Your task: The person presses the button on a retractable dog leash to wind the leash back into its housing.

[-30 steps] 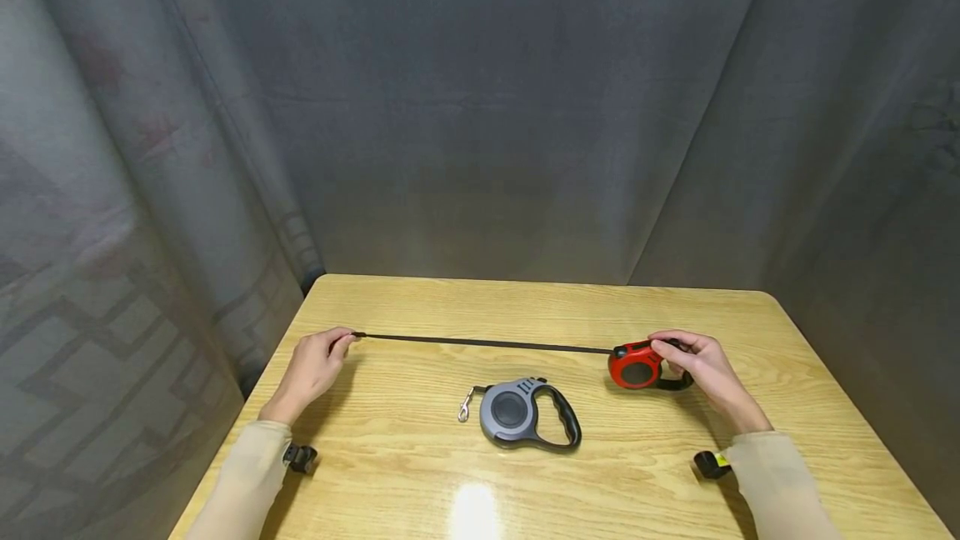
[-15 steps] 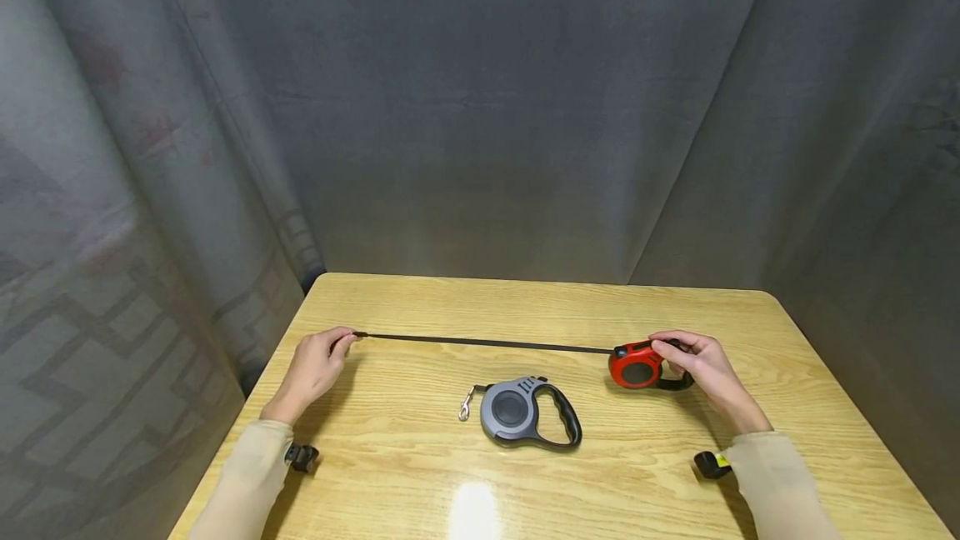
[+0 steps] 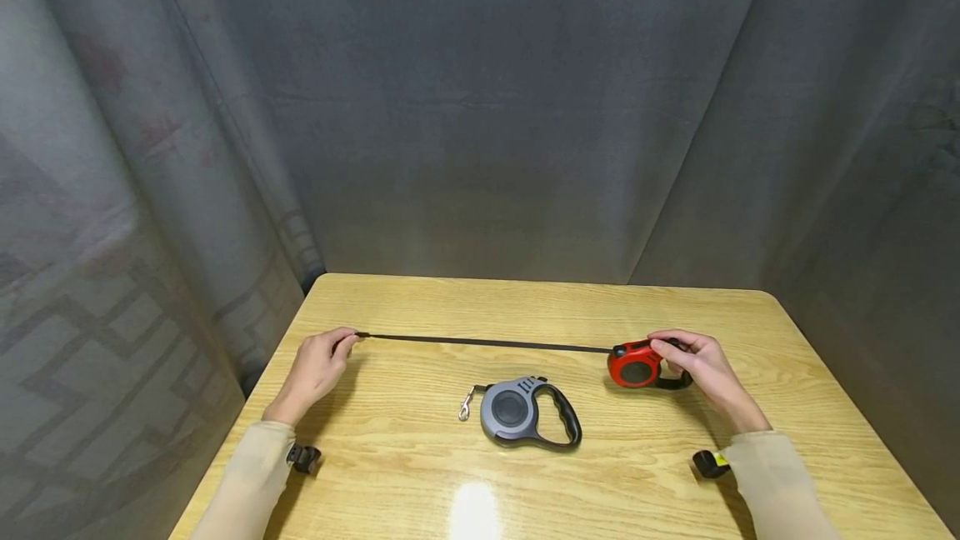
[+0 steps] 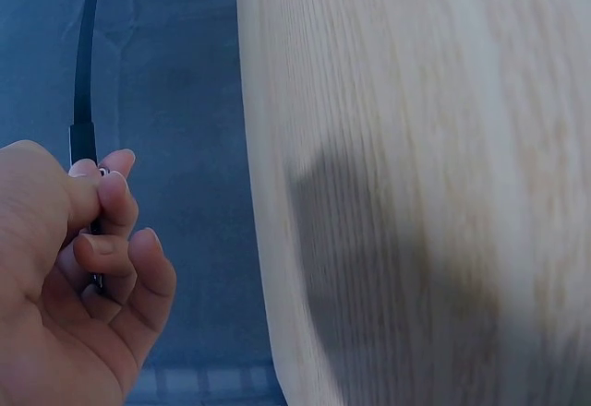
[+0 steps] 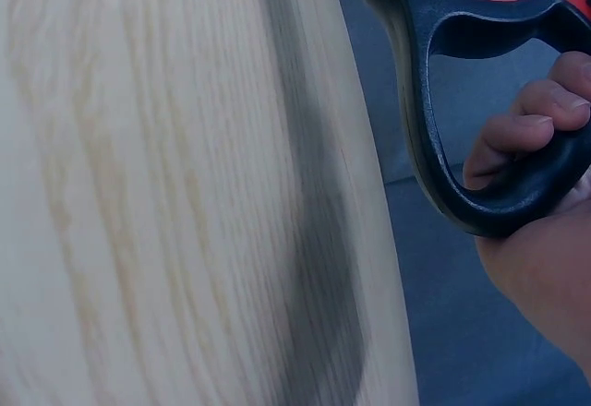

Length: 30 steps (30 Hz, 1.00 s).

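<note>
A red and black retractable dog leash [image 3: 636,365] is held above the right side of the table. My right hand [image 3: 705,365] grips its black handle, fingers curled through the loop in the right wrist view [image 5: 545,115]. From its casing the black strap [image 3: 487,342] runs taut and nearly level to the left. At the strap's far end my left hand [image 3: 317,365] pinches the clip end; in the left wrist view only bits of metal show between the fingers [image 4: 115,203]. A grey and black retractable leash [image 3: 510,411] lies on the table between the hands, nearer the front.
The wooden table [image 3: 420,473] has rounded far corners. The grey leash's silver clip [image 3: 464,408] points left on the tabletop. Grey curtains [image 3: 480,123] hang behind the table and along both sides. A small black camera [image 3: 306,458] sits at the left wrist, another black camera [image 3: 708,464] at the right.
Almost nothing differs. My left hand has shifted very slightly to the right, and the red leash stays in place with its strap stretched out.
</note>
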Tool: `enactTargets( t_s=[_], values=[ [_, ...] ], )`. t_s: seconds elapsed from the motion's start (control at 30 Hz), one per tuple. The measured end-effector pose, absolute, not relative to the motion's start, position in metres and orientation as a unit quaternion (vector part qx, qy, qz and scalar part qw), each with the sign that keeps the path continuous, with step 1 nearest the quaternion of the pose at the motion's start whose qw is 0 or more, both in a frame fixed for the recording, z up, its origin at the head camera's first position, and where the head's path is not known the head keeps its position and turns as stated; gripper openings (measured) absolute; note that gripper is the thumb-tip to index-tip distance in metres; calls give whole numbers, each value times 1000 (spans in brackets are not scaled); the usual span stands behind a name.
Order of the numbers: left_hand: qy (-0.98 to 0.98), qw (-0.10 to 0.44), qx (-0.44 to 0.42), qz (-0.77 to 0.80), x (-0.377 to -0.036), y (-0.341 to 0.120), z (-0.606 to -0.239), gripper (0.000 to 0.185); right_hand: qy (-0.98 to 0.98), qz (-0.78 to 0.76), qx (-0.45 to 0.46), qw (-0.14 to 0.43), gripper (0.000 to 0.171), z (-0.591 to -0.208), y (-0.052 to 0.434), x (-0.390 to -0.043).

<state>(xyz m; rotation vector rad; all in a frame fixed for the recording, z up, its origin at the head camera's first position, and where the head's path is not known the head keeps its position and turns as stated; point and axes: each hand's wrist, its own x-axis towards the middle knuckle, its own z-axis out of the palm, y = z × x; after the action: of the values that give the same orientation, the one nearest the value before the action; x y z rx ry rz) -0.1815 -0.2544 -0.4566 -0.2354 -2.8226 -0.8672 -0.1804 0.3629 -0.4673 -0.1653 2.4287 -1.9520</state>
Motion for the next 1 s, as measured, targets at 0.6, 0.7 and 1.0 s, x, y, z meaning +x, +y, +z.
enactTargets(
  t_s=[0.6,0.7,1.0],
  values=[
    [-947,90,-81,-296,-179,-248,-456,21,779,-624,-56,9,18,-468,359,-179],
    [-947,91,-86,-298,-178,-248,-457,21,779,-625,-56,8,18,-468,359,-179],
    [-946,92,-96,-296,-177,-244,-460,24,783,-619,-59,13,17,-470,356,-180]
  ],
)
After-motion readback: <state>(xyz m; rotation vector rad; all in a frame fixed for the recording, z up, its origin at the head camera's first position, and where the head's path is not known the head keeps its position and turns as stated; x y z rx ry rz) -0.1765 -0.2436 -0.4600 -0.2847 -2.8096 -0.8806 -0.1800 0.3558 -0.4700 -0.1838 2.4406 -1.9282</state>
